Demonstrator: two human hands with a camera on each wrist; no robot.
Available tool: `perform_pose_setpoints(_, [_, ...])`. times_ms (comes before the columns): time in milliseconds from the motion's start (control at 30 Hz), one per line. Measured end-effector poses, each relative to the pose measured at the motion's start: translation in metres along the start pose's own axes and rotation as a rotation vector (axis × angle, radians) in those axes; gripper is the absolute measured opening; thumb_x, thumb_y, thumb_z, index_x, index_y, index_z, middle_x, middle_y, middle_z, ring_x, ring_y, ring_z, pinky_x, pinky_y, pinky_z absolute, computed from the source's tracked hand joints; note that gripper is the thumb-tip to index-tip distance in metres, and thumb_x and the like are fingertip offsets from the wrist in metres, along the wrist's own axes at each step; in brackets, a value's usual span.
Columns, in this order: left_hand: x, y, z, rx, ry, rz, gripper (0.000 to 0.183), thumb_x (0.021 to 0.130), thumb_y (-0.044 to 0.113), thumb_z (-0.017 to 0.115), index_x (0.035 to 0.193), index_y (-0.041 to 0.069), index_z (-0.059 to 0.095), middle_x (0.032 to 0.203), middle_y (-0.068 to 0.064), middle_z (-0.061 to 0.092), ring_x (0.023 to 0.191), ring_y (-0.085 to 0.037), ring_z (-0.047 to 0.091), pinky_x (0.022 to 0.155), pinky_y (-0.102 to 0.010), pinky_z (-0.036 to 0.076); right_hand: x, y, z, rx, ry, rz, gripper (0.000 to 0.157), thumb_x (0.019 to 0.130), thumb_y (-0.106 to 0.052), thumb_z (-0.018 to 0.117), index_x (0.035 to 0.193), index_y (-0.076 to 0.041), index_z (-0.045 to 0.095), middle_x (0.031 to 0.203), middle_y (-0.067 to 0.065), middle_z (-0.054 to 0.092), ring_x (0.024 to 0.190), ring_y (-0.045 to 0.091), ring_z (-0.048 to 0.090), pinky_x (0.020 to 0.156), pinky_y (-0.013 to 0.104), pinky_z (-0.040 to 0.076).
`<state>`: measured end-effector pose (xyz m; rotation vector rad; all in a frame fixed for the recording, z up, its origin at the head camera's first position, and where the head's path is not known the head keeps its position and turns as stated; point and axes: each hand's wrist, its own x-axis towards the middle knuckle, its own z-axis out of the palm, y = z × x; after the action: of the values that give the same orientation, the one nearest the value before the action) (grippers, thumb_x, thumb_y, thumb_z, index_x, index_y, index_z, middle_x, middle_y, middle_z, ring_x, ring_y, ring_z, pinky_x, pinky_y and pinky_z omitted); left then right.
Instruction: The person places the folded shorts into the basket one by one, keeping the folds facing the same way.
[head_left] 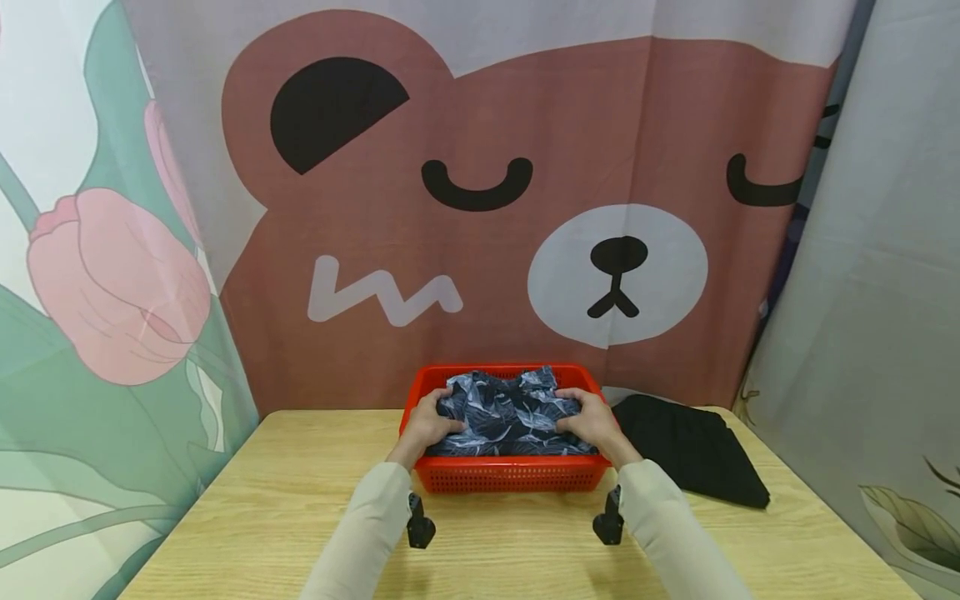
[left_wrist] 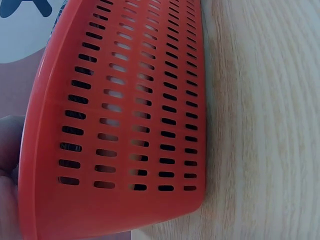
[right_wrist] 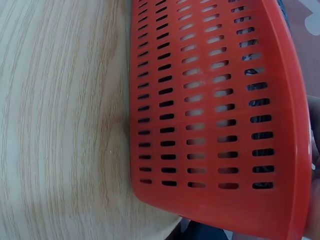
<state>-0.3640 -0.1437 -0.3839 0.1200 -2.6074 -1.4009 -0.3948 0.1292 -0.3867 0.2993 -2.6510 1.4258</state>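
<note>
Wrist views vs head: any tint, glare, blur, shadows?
Head: warm tone, faint shadows on the table between the sleeves; left wrist: cooler tint, no obvious blur on the red basket; right wrist: likewise cool, light sheen along the basket's rim.

The head camera looks forward and somewhat down across the bench, far enough back to take in both sleeves, the red basket and the printed curtain beyond. The left wrist camera sits low and close before the basket, facing its near wall; its picture lies on its side, rim at left, bench at right. The right wrist camera faces that wall just as closely but turned the opposite way, rim at right. All three views share this wall; fingers barely enter each wrist view, past the rim.
</note>
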Motion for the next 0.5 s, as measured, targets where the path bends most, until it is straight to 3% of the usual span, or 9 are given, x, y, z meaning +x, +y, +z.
perform_pose_setpoints(200, [-0.0025,0.0022,-0.0005,0.058,0.021,0.035,0.064,0.064,0.013,0.079,0.122,0.009,0.052,0.12,-0.018,0.048,0.108,-0.035,0.042,0.089,-0.051,0.033,-0.0012,0.001,-0.0002,-0.081,-0.003,-0.026,0.055,0.063,-0.008,0.076,0.115,-0.013,0.059,0.115,0.015,0.053,0.062,0.024,0.045,0.06,0.034,0.039])
perform_pose_setpoints(300, [-0.004,0.0036,-0.0006,0.102,0.021,0.05,0.064,0.063,0.014,0.079,0.121,0.006,0.052,0.117,-0.018,0.05,0.106,-0.035,0.044,0.087,-0.052,0.035,-0.0024,0.0014,0.0004,-0.16,0.0,-0.077,0.054,0.063,-0.009,0.077,0.114,-0.011,0.059,0.113,0.015,0.055,0.062,0.023,0.049,0.061,0.036,0.043])
perform_pose_setpoints(500, [-0.0011,-0.0006,0.0021,0.102,0.01,0.048,0.065,0.065,0.013,0.077,0.123,0.006,0.049,0.12,-0.017,0.049,0.108,-0.035,0.043,0.09,-0.052,0.033,-0.0059,-0.0019,0.0005,-0.296,0.005,-0.186,0.052,0.064,-0.011,0.075,0.114,-0.008,0.059,0.11,0.016,0.055,0.09,0.031,0.053,0.076,0.044,0.043])
